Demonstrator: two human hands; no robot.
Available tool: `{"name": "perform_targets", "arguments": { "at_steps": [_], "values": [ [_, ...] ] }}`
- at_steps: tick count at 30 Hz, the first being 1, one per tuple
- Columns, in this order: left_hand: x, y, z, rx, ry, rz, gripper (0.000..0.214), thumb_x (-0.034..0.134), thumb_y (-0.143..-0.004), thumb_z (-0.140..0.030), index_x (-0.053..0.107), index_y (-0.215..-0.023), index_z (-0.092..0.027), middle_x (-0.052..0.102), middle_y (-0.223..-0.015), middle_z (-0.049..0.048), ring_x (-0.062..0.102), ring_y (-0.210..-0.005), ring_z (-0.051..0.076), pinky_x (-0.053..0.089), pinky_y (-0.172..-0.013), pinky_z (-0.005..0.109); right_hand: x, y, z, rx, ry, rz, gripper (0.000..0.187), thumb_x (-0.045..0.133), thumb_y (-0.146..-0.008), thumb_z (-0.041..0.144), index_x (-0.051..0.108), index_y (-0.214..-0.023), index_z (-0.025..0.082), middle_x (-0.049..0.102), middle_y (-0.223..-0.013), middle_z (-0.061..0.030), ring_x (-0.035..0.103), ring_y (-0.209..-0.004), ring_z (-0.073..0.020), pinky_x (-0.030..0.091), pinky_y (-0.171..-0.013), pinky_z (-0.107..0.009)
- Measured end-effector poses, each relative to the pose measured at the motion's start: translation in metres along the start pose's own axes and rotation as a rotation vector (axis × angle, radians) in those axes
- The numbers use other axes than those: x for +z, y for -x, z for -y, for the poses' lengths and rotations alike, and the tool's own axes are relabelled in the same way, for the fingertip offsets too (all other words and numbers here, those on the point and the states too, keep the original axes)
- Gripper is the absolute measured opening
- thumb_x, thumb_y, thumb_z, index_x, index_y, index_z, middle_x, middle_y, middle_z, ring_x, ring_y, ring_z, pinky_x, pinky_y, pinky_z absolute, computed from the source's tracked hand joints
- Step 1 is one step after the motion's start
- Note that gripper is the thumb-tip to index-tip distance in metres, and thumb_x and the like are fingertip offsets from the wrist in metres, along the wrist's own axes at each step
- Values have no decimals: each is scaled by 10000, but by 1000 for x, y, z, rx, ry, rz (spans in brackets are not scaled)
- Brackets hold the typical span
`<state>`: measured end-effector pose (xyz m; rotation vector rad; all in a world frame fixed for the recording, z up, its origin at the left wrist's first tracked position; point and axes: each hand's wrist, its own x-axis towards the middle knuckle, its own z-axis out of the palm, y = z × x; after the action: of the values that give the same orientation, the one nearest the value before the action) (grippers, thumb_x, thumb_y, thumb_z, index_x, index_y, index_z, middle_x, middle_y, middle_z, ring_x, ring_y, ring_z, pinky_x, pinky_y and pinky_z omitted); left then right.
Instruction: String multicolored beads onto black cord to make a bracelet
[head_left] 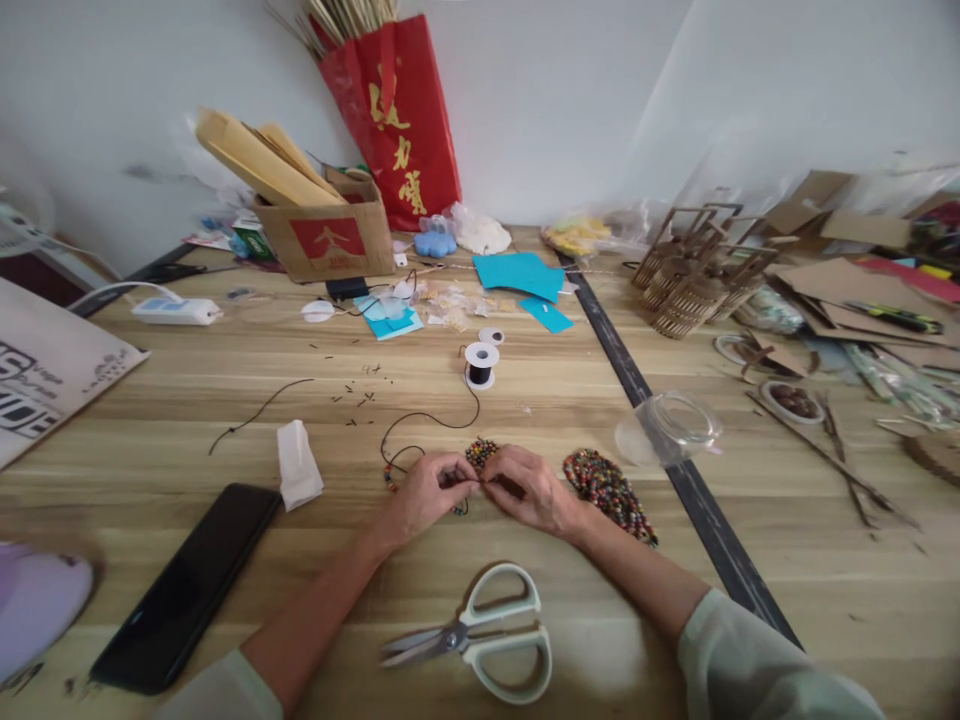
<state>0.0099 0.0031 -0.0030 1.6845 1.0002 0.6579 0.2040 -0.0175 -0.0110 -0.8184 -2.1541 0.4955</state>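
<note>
My left hand (431, 492) is closed in a pinch on a thin black cord (411, 415), just left of the middle of the table. A few coloured beads (391, 478) are strung on the cord beside it, and more show below the fingers. My right hand (529, 488) pinches too, its fingertips meeting those of the left; what sits between them is too small to make out. A small heap of loose-looking beads (480, 453) lies just beyond the fingertips. To the right rests a coiled bundle of multicoloured bead strings (606, 490). The cord leads back to a white spool (481, 366).
Scissors (480, 630) lie in front of my hands. At left are a black phone (187, 588), a folded tissue (299, 463) and a power strip (176, 308). A clear plastic container (667, 428) stands right. Behind are blue paper (519, 274), a cardboard box (375, 225) and small baskets (690, 280).
</note>
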Motion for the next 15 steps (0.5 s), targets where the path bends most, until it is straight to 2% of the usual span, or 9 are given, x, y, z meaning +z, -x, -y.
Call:
{"name": "perform_targets", "arguments": {
  "at_steps": [15],
  "values": [
    [0,0,-2,-5,-68,9,82,610,-746,-189,615,-691,-128,550,-582,-21,448,-507,75,358,-482,177,-1,-1,-1,-33,15,46,103,475,-923,148,571,-894,172,632,-834,-83,574,-817,-179,486,-733,-303]
  ]
}}
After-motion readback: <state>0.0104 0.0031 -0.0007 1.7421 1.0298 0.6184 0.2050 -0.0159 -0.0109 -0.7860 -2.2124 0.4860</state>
